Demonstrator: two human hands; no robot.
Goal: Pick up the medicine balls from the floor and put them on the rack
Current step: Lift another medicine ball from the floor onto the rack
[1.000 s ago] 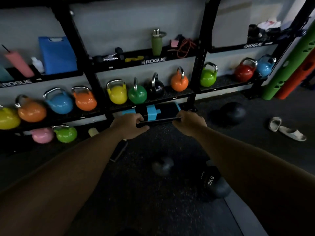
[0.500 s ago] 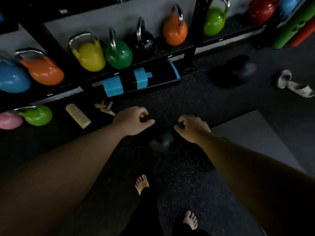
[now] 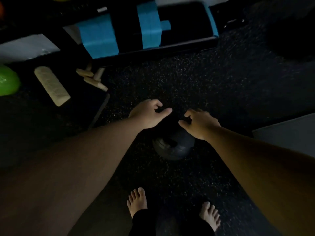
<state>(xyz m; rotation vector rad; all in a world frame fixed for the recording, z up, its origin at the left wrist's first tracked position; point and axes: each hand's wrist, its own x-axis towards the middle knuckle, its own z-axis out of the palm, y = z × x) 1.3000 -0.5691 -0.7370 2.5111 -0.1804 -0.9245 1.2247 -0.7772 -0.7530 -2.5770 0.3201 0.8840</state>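
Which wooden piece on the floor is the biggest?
The long flat block lying alone beside the green kettlebell; the pegs piled to its right are far thinner.

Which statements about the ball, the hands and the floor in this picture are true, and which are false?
1. The medicine ball lies on the floor, partly hidden by the right hand. True.
2. The left hand holds a kettlebell. False: it holds nothing.
3. The person wears shoes. False: both feet are bare.
4. A wooden block lies left of the left hand. True.
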